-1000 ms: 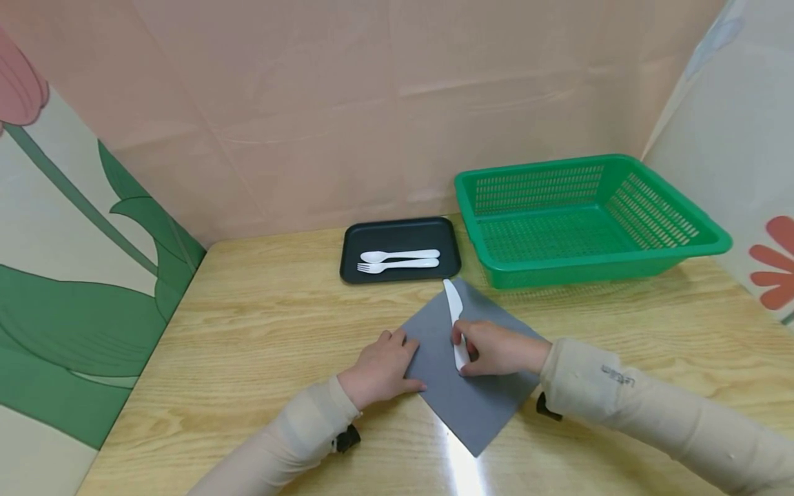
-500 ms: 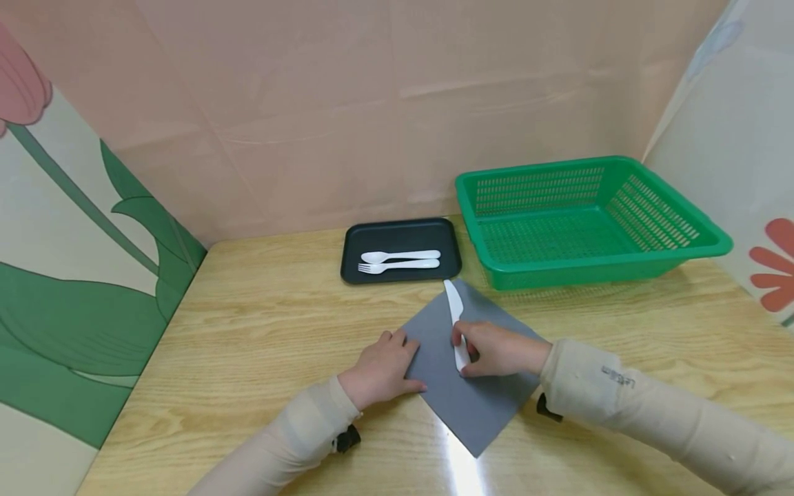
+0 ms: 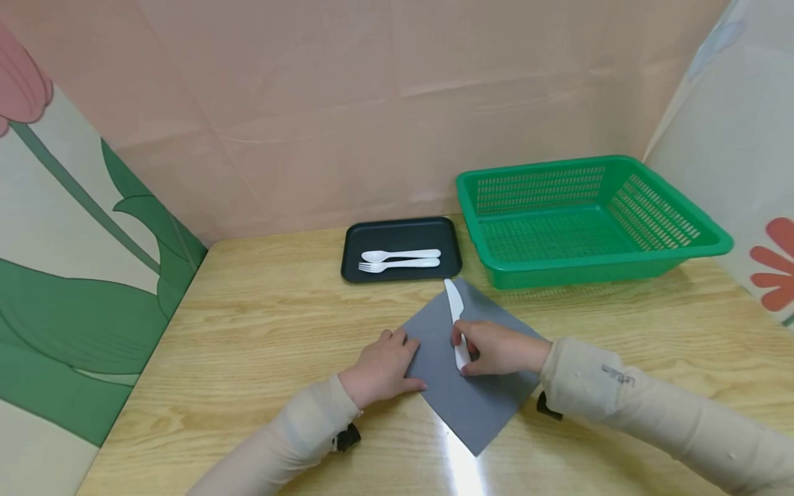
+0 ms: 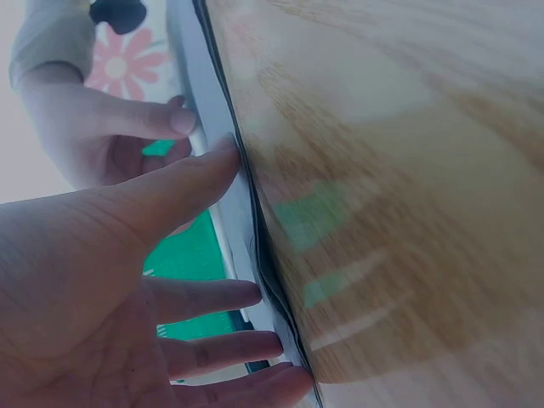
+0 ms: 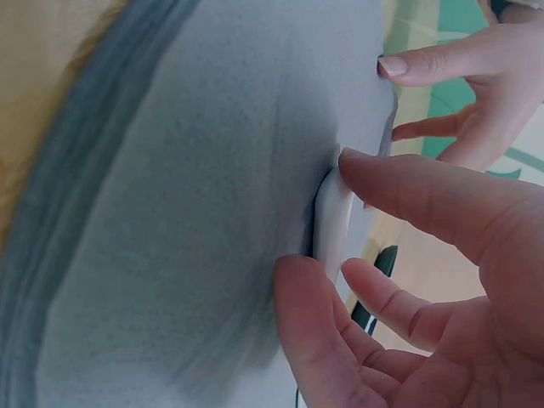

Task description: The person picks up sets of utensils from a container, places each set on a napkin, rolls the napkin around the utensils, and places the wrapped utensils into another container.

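right hand [image 3: 496, 348] pinches the knife [image 3: 457, 322] by its handle on the mat [image 3: 471, 393]; light, stiff, slippery plastic; left hand [image 3: 380, 368] lies flat, fingers straight, on the mat's edge

Bright, even light; table glare; wrist views blurred.

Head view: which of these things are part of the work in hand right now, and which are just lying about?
In hand:
knife, white, pinched at its handle by the right hand
gray sheet, the knife lies on it
left hand, fingers flat on the sheet's left edge

Lying about:
black tray
spoon and fork, on the tray
green basket
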Demonstrator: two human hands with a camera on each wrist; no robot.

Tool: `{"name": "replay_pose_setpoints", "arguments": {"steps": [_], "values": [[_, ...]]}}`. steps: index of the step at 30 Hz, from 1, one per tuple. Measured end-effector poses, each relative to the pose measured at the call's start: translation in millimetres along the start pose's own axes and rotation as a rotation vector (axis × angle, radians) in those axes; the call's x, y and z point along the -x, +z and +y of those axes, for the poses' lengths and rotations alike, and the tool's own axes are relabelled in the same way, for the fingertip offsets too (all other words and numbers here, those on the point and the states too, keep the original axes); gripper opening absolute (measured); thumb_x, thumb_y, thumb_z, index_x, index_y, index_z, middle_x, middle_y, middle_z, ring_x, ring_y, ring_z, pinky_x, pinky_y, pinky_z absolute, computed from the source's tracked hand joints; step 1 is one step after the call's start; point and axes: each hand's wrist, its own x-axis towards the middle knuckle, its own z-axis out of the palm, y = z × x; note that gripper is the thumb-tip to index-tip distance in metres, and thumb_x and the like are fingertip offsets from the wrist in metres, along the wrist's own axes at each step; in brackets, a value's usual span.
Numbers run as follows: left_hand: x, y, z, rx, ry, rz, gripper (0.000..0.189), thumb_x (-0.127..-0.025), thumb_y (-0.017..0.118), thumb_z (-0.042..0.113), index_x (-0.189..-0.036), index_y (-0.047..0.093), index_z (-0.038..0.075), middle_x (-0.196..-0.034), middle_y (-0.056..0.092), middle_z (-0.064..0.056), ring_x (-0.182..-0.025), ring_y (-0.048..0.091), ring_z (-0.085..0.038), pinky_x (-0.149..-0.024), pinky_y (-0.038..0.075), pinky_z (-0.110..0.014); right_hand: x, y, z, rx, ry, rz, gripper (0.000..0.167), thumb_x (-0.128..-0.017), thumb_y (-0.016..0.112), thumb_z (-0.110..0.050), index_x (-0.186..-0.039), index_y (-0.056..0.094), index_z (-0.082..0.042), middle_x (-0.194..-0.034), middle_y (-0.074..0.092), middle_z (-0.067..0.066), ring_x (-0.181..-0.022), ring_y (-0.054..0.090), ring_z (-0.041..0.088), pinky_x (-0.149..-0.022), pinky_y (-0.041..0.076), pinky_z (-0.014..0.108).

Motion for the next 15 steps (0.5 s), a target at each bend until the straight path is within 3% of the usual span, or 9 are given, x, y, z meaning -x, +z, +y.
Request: {"name": "replay_pose_setpoints", "arguments": {"steps": [15], "values": [[-0.3, -0.6, -0.4, 0.004, -0.003, -0.007, 0.07, -0.08, 0.066, 0.051, -0.13, 0.052, 0.005, -0.123, 0.054, -0.013, -0.103, 0.052, -0.023, -0.079, 0.051, -0.033, -0.7, -1.5, -0.9, 0.029, -0.004, 0.004, 0.032, -0.076, 0.076, -0.019, -0.096, 0.053, -0.01, -0.072, 0.053, 0.002, -0.063, 0.044, 0.009, -0.057, 0.036, 0.022]]}}
